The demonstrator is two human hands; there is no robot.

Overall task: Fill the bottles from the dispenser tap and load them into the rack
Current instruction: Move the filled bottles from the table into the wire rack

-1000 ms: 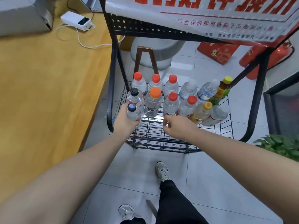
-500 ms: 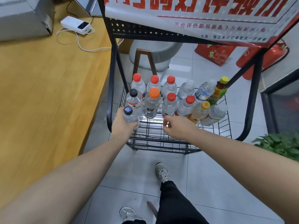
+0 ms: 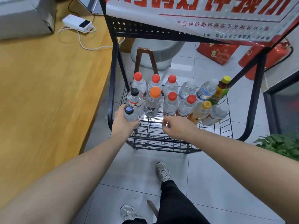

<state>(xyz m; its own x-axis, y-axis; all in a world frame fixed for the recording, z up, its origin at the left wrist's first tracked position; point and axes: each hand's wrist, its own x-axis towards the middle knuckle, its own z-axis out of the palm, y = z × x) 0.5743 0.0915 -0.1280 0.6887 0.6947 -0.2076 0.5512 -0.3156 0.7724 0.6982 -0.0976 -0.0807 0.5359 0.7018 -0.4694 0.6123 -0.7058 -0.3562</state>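
Bottle (image 3: 131,115) with the black cap sits in my left hand (image 3: 124,121), fingers wrapped round its body just below the shoulder, over the front left corner of the rack (image 3: 161,139). It looks full of clear water, so I judge it fairly heavy for its size, with thin plastic walls that give under a squeeze and may be slick if wet. Holding low on the body, not the cap, seems safest. My right hand (image 3: 176,125) hovers over the rack's front middle, fingers curled loosely with nothing between them as far as I can see. Behind stand the other bottles (image 3: 169,104) in two rows toward the back edge.
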